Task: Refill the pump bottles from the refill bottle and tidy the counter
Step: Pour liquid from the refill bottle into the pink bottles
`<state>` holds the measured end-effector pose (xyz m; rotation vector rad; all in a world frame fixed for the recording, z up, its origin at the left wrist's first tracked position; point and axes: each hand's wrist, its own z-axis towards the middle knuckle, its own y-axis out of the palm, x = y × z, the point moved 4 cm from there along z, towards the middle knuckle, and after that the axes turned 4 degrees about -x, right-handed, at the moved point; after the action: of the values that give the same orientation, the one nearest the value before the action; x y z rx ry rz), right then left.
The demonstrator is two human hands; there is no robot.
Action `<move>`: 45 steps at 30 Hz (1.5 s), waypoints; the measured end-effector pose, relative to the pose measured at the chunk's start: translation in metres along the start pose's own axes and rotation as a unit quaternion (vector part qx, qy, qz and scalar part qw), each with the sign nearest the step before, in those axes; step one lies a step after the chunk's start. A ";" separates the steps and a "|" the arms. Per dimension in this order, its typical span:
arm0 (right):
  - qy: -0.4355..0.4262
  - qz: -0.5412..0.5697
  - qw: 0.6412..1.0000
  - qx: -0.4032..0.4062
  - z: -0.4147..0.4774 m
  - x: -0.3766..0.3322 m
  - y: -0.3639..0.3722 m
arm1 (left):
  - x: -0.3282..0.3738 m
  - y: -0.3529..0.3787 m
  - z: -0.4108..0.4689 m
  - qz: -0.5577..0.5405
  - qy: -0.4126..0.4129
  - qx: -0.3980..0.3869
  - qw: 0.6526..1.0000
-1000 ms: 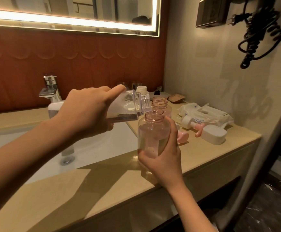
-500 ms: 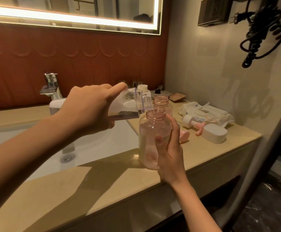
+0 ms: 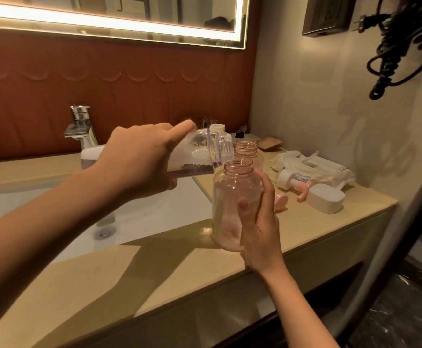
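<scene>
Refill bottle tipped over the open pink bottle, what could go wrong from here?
1. The refill bottle mouth sits at the rim of the narrow-necked pink bottle; liquid could spill onto the counter.
2. The right hand steadies that bottle near the counter's front edge; a nudge might tip it.
3. The second open bottle stands just behind and could be knocked.

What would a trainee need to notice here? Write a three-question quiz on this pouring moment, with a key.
1. True or false: the pump is screwed onto the pink bottle being filled.
2. Which hand tilts the refill bottle? A) left B) right
3. What stands just behind the held bottle?

Key
1. False; its neck is open, and a pump head lies on the counter.
2. A; the left hand tilts it, while the right hand steadies the pink bottle.
3. A second open pink bottle.
</scene>
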<state>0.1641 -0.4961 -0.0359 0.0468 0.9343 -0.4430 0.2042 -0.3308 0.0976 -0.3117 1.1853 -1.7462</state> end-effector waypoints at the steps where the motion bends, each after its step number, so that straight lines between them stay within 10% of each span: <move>1: 0.000 0.000 1.000 0.000 0.000 0.000 0.000 | 0.000 0.000 0.000 0.000 0.000 0.000 1.000; 45: 0.014 -0.005 1.000 0.002 -0.001 -0.001 -0.001 | -0.001 -0.004 0.003 0.014 0.008 -0.002 1.000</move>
<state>0.1626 -0.4959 -0.0354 0.0530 0.9619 -0.4541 0.2044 -0.3320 0.1030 -0.2831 1.1983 -1.7257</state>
